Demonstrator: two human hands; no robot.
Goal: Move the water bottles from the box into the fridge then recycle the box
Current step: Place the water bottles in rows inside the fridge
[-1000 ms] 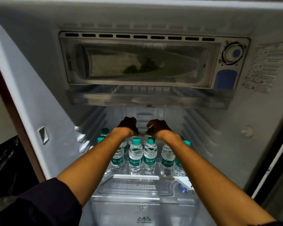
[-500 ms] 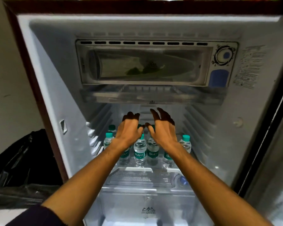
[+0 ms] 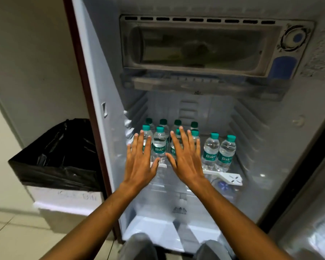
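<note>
Both my hands are held out in front of the open fridge (image 3: 105, 76), palms down and fingers spread straight; neither holds anything. My left hand (image 3: 139, 162) hovers before the left part of the shelf, fingers pointing at the bottles; whether the fingertips touch any bottle I cannot tell. My right hand (image 3: 186, 162) sits just beside it, thumbs near each other but apart, and covers part of the middle bottles from view. The water bottles (image 3: 159, 145) stand upright on the fridge shelf (image 3: 231, 178) in two rows: a back row of four green caps, a front row running from the left wall to a pair (image 3: 219, 152) at the right that stands slightly apart from the rest. Labels read "Bisleri" where legible. Above the shelf is the freezer compartment (image 3: 201, 45) with its clear flap down, contents blurred; a round dial (image 3: 294, 37) and a blue panel (image 3: 284, 66) sit at its right. Below the shelf is a clear crisper drawer (image 3: 176, 209). To the left of the fridge, on the tiled floor (image 3: 13, 237), stands a bin (image 3: 68, 197) lined with a black bag (image 3: 60, 156). My knees (image 3: 139, 246) show at the bottom edge.
</note>
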